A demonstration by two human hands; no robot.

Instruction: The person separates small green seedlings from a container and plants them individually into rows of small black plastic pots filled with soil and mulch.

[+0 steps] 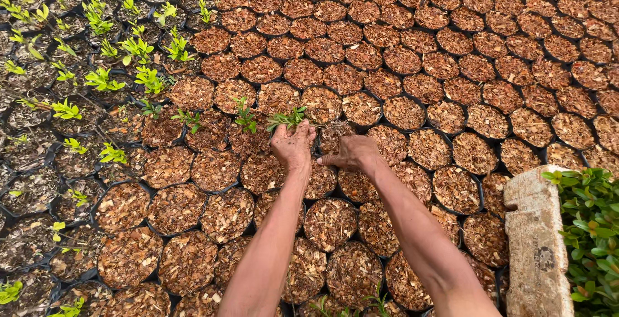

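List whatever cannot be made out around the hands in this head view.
- Seedling roots: hidden inside the left hand.
- Right hand fingertips: pressed into a pot, whether they grip anything is unclear.
- Foam box of plants: cut off by the right and bottom edges.

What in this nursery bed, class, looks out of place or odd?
Little stands out. The left hand grips a small seedling, the right hand presses into a pot, and one pale block sits among the round pots.
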